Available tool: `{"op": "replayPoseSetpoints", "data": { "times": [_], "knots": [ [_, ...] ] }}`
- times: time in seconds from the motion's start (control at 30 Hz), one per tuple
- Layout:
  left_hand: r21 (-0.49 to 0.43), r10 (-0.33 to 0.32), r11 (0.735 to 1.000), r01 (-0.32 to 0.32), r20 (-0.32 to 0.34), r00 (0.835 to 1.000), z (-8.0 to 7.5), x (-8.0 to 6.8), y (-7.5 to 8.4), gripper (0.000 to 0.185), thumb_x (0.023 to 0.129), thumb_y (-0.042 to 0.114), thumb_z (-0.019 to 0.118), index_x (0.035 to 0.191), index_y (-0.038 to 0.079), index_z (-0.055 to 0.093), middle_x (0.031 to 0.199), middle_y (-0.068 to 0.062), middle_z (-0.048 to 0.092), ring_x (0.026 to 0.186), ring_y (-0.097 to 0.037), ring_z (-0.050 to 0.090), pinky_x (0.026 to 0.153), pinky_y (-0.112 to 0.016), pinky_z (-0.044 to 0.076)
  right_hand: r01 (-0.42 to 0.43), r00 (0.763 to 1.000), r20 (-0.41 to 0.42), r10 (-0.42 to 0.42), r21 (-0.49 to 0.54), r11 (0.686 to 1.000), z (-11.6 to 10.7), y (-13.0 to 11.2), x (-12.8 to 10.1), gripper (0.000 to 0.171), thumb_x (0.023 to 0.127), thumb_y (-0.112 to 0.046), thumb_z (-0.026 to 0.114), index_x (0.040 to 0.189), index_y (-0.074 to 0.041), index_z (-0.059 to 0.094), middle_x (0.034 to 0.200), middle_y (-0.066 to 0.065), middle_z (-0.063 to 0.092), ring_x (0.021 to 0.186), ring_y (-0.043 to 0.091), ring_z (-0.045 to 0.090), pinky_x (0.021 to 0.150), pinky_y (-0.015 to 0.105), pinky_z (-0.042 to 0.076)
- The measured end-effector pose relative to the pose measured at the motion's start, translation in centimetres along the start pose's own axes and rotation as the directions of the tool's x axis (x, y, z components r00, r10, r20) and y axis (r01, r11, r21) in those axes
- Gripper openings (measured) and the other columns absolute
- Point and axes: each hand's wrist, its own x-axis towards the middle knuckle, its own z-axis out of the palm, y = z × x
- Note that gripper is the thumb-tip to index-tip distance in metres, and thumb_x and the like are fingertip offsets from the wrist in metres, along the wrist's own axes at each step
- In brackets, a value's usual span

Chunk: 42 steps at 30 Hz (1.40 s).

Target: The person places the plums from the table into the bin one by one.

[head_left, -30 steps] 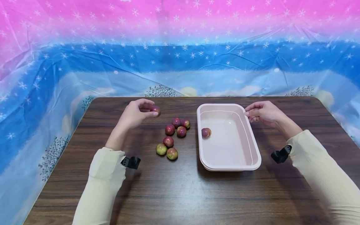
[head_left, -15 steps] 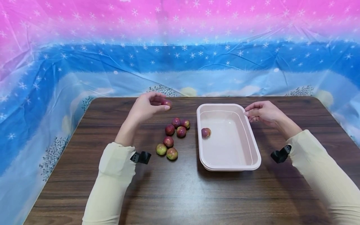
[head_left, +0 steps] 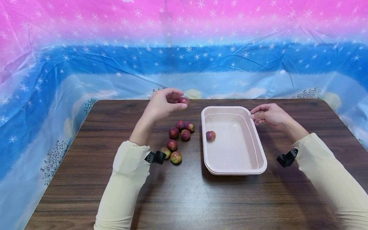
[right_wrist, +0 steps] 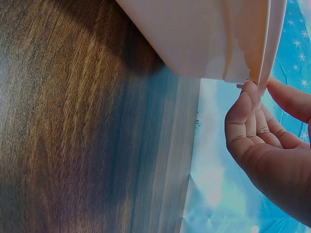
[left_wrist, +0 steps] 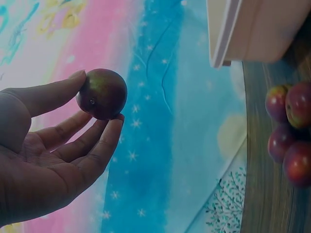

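My left hand [head_left: 161,105] pinches a dark red plum [head_left: 184,102] between thumb and fingertips, raised above the far side of the table. In the left wrist view the plum [left_wrist: 102,93] shows a greenish patch and a small stem mark. My right hand [head_left: 270,115] pinches the rim of a pale pink rectangular plastic basin [head_left: 235,171] near its far right corner. The right wrist view shows thumb and fingers on either side of that rim [right_wrist: 266,48]. One plum [head_left: 210,135] lies inside the basin against its left wall.
Several red and yellow-green plums [head_left: 173,132] lie in a loose group on the dark wooden table [head_left: 184,198], left of the basin. My left wrist camera [head_left: 155,157] partly covers a greenish one [head_left: 165,152]. A snowflake-printed cloth [head_left: 184,57] hangs behind the table.
My left hand has carried its plum rightward and upward toward the basin, from the left of the plum group to behind it. My right hand and the basin have stayed in place.
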Motion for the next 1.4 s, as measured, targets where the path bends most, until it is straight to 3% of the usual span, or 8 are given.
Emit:
{"op": "replayPoseSetpoints", "data": {
  "times": [0.33, 0.43, 0.6, 0.83, 1.13, 1.4],
  "knots": [
    [0.007, -0.018, 1.0, 0.017, 0.044, 0.999, 2.3, 0.7, 1.4, 0.042, 0.082, 0.018, 0.07, 0.119, 0.008, 0.056, 0.113, -0.006, 0.061, 0.103, -0.018, 0.056, 0.085, -0.031, 0.045, -0.003, 1.0, 0.001, 0.003, -0.008, 1.0, 0.0, -0.2, -0.2, 0.036, 0.088, -0.005, 0.058, 0.114, 0.015, 0.043, 0.08, 0.003, 0.062, 0.069, 0.014, 0.06, 0.07, 0.035, 0.051],
    [0.0, 0.006, 1.0, -0.006, 0.058, 0.998, 3.2, 0.9, 1.6, 0.039, 0.081, 0.017, 0.07, 0.117, 0.009, 0.057, 0.11, -0.005, 0.062, 0.102, -0.017, 0.057, 0.086, -0.029, 0.044, -0.009, 1.0, 0.004, 0.009, -0.007, 1.0, -0.1, -0.1, -0.2, 0.037, 0.088, -0.006, 0.059, 0.115, 0.015, 0.043, 0.081, 0.003, 0.062, 0.07, 0.014, 0.06, 0.071, 0.036, 0.051],
    [0.005, 0.044, 0.999, -0.044, 0.088, 0.995, 4.9, 1.1, 1.6, 0.035, 0.081, 0.015, 0.071, 0.113, 0.008, 0.058, 0.104, -0.005, 0.064, 0.096, -0.015, 0.058, 0.083, -0.027, 0.045, -0.007, 1.0, 0.002, 0.007, -0.011, 1.0, -0.1, -0.2, -0.2, 0.037, 0.088, -0.006, 0.059, 0.115, 0.015, 0.043, 0.08, 0.003, 0.062, 0.07, 0.015, 0.06, 0.071, 0.036, 0.051],
    [0.03, 0.016, 0.999, -0.021, 0.138, 0.99, 6.9, 1.0, 1.2, 0.038, 0.081, 0.017, 0.071, 0.116, 0.009, 0.058, 0.106, -0.004, 0.063, 0.096, -0.015, 0.057, 0.08, -0.027, 0.046, -0.001, 1.0, 0.005, 0.001, -0.014, 1.0, 0.0, -0.2, -0.3, 0.037, 0.089, -0.006, 0.058, 0.115, 0.015, 0.043, 0.082, 0.003, 0.062, 0.07, 0.015, 0.06, 0.071, 0.036, 0.051],
    [0.008, 0.003, 1.0, -0.004, 0.157, 0.988, 7.9, 1.1, 0.8, 0.039, 0.079, 0.016, 0.072, 0.115, 0.008, 0.059, 0.101, -0.002, 0.064, 0.093, -0.013, 0.058, 0.08, -0.027, 0.046, 0.005, 1.0, 0.003, -0.005, -0.014, 1.0, 0.0, -0.1, -0.2, 0.036, 0.089, -0.005, 0.057, 0.115, 0.015, 0.042, 0.081, 0.004, 0.062, 0.07, 0.015, 0.06, 0.07, 0.035, 0.051],
    [0.048, 0.051, 0.997, -0.06, 0.183, 0.982, 7.7, 1.2, 0.7, 0.044, 0.081, 0.018, 0.07, 0.122, 0.01, 0.056, 0.119, -0.008, 0.058, 0.107, -0.017, 0.054, 0.088, -0.028, 0.043, 0.003, 1.0, 0.01, -0.003, 0.008, 1.0, 0.0, -0.1, -0.2, 0.036, 0.089, -0.005, 0.058, 0.114, 0.015, 0.043, 0.081, 0.003, 0.062, 0.07, 0.014, 0.06, 0.07, 0.034, 0.051]
  ]
}}
